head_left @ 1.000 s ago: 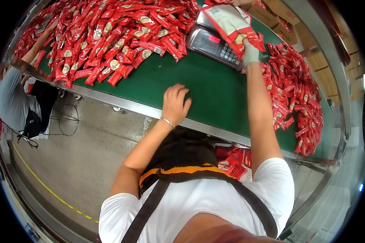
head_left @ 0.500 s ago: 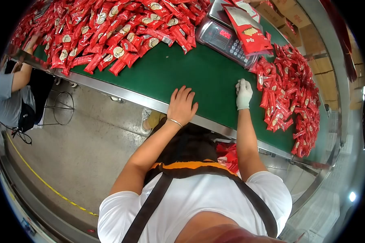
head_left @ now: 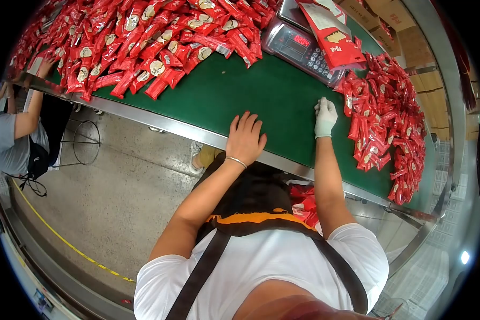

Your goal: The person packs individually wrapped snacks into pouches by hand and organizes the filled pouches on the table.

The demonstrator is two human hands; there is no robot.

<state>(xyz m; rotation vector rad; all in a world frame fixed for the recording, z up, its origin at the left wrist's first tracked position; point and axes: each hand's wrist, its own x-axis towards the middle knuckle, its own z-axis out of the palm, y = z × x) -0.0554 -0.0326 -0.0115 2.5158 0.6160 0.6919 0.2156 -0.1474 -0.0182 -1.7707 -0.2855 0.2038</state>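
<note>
My bare left hand (head_left: 245, 137), with a bracelet at its wrist, lies flat at the near edge of the green table surface (head_left: 282, 96). Its fingers are spread and it holds nothing. To its right, my right hand (head_left: 325, 116) wears a white glove and rests on the green surface with its fingers curled closed. No object shows in it. Just beyond the gloved hand stands a digital scale (head_left: 304, 50) with a lit red display. A red and silver pouch (head_left: 333, 40) lies on the scale, partly overhanging its keypad.
A large heap of red packets (head_left: 144, 48) covers the far left of the table. Another pile of red packets (head_left: 376, 117) lies to the right. Cardboard boxes (head_left: 416, 48) stand at the far right. At the left edge, a person in a grey top (head_left: 16, 128) reaches to the heap.
The view has shifted slightly, and both my hands keep nearly the same pose on the table. At the left, the other person's arms have moved, with something pale now near one hand.
</note>
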